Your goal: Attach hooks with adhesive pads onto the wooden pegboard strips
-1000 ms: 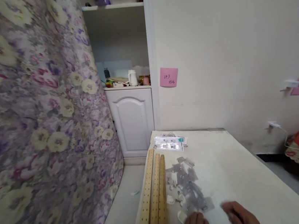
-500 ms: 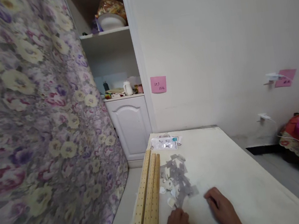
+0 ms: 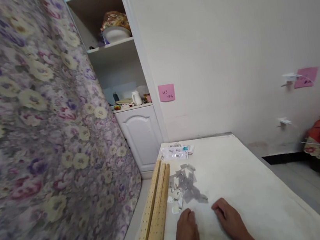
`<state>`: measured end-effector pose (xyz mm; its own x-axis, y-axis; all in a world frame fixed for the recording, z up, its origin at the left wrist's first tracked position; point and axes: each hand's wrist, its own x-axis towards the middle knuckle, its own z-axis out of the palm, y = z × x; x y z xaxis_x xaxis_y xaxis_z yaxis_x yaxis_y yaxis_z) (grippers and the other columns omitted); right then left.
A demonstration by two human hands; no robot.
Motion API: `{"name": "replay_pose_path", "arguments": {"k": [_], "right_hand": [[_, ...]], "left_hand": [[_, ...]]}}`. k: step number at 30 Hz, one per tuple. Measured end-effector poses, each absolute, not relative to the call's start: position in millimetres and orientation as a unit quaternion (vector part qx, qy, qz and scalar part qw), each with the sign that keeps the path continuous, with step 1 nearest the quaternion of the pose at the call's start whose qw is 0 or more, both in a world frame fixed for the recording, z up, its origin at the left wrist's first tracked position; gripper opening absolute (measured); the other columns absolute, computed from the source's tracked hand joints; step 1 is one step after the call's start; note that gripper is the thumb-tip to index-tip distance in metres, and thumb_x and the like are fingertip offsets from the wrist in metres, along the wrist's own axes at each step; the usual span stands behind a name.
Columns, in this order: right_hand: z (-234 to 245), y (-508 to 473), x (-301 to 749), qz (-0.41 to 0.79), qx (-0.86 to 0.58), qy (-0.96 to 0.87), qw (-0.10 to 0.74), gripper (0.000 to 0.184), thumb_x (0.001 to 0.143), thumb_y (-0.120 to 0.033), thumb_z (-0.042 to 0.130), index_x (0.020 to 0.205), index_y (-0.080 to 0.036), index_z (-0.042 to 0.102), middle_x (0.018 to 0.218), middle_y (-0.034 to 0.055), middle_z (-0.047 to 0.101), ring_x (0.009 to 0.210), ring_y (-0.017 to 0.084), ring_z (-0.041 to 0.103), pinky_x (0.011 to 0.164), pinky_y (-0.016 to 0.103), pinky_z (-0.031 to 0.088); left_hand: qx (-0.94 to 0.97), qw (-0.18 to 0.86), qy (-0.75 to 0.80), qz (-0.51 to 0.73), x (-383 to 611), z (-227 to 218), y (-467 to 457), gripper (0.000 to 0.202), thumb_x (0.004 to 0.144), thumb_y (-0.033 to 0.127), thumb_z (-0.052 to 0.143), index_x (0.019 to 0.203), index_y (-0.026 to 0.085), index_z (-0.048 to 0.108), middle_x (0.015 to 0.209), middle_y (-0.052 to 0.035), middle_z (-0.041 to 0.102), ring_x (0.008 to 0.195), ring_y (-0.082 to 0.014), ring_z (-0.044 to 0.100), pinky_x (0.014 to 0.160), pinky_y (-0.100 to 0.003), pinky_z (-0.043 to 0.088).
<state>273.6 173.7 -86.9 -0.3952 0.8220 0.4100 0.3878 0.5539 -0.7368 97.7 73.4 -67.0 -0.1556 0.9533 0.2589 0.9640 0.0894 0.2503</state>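
Progress, as judged from the layout: three dotted wooden strips (image 3: 158, 218) are lying lengthwise, side by side, along the left edge of the worktop (image 3: 244, 179); this much is looking arranged; the grey see-through pieces (image 3: 188, 185) are lying in a loose, overlapping heap just right of the strips; small white pieces (image 3: 175, 209) are lying scattered at the heap's near left side; none of these is visibly being fitted to anything, so sorting or handling them is seeming left; an exact stage is not showing.

Hands: your left hand (image 3: 188, 230) is resting low over the worktop, just short of the white pieces, fingers bunched and curling forward; your right hand (image 3: 230, 219) is hovering or resting near the heap's right end, fingers loosely curled, thumb side turning inward; no thing is visibly showing in either; whether the fingers are closing on something small, you cannot tell from this angle.

Containers: a clear packet (image 3: 174, 153) with a teal corner label is lying flat at the far end, beyond the strips; small hook-like items are seeming to sit inside, too small to tell surely; a white bowl (image 3: 117, 34) is standing on an upper shelf, a shiny wrapped bag (image 3: 115, 19) sitting in or behind it; a white jug (image 3: 136, 98) is standing lower, contents hidden.
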Motion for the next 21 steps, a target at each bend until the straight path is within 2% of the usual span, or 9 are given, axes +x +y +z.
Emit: {"name": "replay_pose_path", "arguments": {"k": [4, 8, 12, 16, 21], "right_hand": [[-89, 173, 278, 0.286, -0.372, -0.791, 0.392, 0.018, 0.08, -0.023, 0.042, 0.081, -0.022, 0.06, 0.078, 0.0011, 0.063, 0.074, 0.016, 0.06, 0.069, 0.025, 0.048], [-96, 172, 280, 0.284, -0.353, -0.799, 0.396, 0.019, 0.081, -0.023, 0.042, 0.082, -0.022, 0.06, 0.08, 0.0017, 0.063, 0.074, 0.016, 0.061, 0.07, 0.025, 0.049], [-101, 172, 280, 0.274, -0.346, -0.807, 0.392, 0.017, 0.081, -0.023, 0.041, 0.083, -0.023, 0.058, 0.081, 0.0023, 0.063, 0.076, 0.017, 0.061, 0.07, 0.026, 0.05], [-100, 173, 278, 0.255, -0.338, -0.815, 0.395, 0.017, 0.083, -0.024, 0.041, 0.081, -0.023, 0.058, 0.079, 0.0023, 0.063, 0.072, 0.016, 0.062, 0.067, 0.025, 0.051], [-99, 175, 277, 0.237, -0.33, -0.813, 0.417, 0.018, 0.082, -0.024, 0.042, 0.078, -0.023, 0.06, 0.076, 0.0011, 0.064, 0.069, 0.015, 0.064, 0.064, 0.022, 0.052]], "left_hand": [[-0.669, 0.017, -0.711, -0.215, 92, -73, 45, 0.04, 0.082, 0.016, 0.041, 0.12, 0.017, 0.054, 0.126, -0.0133, 0.057, 0.118, -0.0218, 0.051, 0.1, -0.036, 0.044], [-0.614, 0.021, -0.75, -0.245, 71, -63, 19, 0.037, 0.086, 0.023, 0.038, 0.119, 0.02, 0.054, 0.127, -0.0119, 0.056, 0.12, -0.0216, 0.049, 0.103, -0.039, 0.041], [-0.538, 0.066, -0.796, -0.271, 36, -47, 2, 0.036, 0.088, 0.028, 0.036, 0.118, 0.019, 0.053, 0.128, -0.0119, 0.054, 0.123, -0.023, 0.045, 0.106, -0.043, 0.035], [-0.455, 0.109, -0.843, -0.266, 3, -42, -5, 0.043, 0.085, 0.028, 0.036, 0.122, 0.01, 0.047, 0.129, -0.0164, 0.05, 0.124, -0.0256, 0.042, 0.106, -0.043, 0.034], [-0.38, 0.041, -0.89, -0.249, -15, -49, -6, 0.051, 0.086, 0.029, 0.029, 0.133, 0.009, 0.034, 0.133, -0.015, 0.049, 0.122, -0.0231, 0.047, 0.102, -0.037, 0.04]]}}
